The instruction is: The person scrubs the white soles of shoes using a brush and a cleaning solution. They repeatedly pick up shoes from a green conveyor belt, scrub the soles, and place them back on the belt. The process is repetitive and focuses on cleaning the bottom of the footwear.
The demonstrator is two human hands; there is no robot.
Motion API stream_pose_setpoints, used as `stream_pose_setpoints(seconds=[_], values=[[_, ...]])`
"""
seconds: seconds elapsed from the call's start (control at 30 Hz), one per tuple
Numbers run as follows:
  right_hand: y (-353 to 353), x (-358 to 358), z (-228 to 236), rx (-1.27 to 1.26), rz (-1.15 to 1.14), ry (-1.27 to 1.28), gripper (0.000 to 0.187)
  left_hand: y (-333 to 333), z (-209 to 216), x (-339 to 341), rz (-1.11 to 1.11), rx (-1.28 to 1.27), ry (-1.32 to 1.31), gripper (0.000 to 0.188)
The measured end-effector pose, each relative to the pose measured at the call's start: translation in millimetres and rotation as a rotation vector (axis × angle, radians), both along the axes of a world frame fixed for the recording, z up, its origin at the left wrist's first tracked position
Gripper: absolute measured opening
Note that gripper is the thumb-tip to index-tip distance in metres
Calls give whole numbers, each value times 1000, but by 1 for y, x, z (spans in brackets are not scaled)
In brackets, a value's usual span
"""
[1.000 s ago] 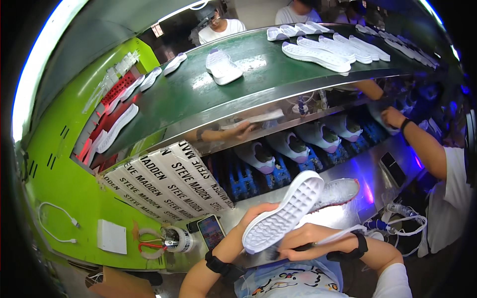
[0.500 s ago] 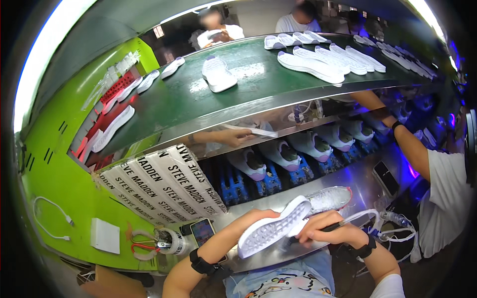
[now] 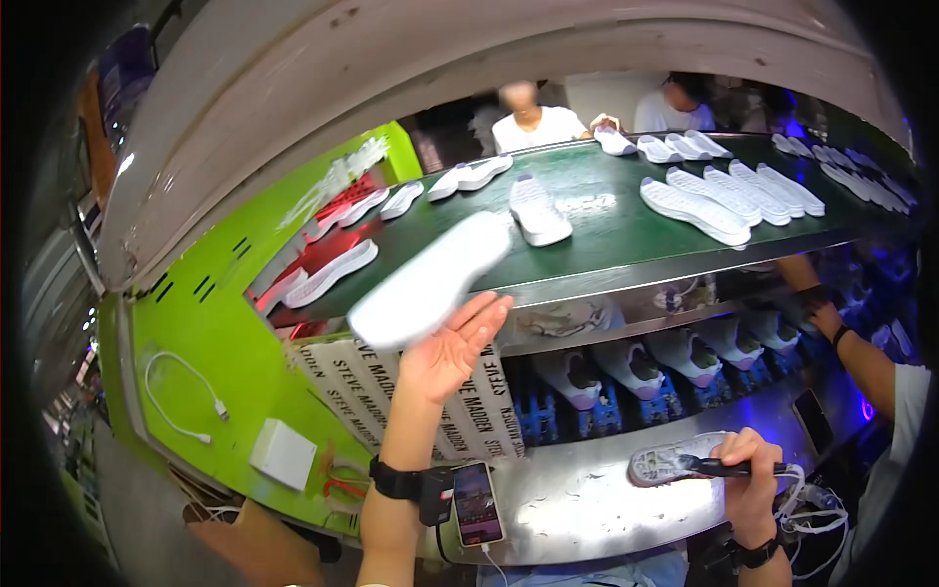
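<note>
My left hand (image 3: 450,354) is raised over the near edge of the green belt, palm up and fingers stretched out. A white shoe sole (image 3: 430,279), slightly blurred, is right beside it, against or just off the fingers; my thumb is hidden behind it. My right hand (image 3: 749,479), at the lower right, is closed round a black brush-like tool (image 3: 712,468) with white tubing behind it. The tool's dark end is over a greyish shoe (image 3: 665,464) lying on the steel bench (image 3: 587,514), its underside seemingly up.
More white soles (image 3: 694,210) lie along the green belt (image 3: 606,254). Several pale shoes (image 3: 636,367) stand on blue racks below it. A printed box (image 3: 372,391), a phone (image 3: 477,504) and red-handled scissors (image 3: 344,489) are near my left arm. A co-worker's arm (image 3: 866,367) reaches in from the right.
My left hand has carried the white sole up and left from in front of me, and its fingers have straightened. My right hand has parted from the sole, keeping the tool. The view has swung left.
</note>
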State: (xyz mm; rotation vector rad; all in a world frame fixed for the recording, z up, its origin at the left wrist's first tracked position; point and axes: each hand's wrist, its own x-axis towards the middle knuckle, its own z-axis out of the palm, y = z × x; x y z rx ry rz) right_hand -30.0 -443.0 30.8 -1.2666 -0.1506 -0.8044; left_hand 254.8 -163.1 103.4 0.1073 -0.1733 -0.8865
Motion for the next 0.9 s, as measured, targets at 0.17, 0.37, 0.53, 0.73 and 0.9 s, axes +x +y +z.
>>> stream_pose_setpoints(seconds=[0.17,0.37,0.53,0.73,0.9], values=[[3,-12,-65,537,-236,334,34,55,-105,-72,772,853,-701,33],[-18,-27,-133,819,-118,432,36,117,-265,-170,1042,1745,-1235,25],[-16,-33,-152,915,-195,445,31,113,-286,-189,1046,1800,-1227,24],[-14,-37,-151,959,-199,416,31,113,-287,-187,1025,1822,-1313,23],[-14,-33,-155,964,-166,444,31,116,-292,-189,1133,1768,-1184,29]])
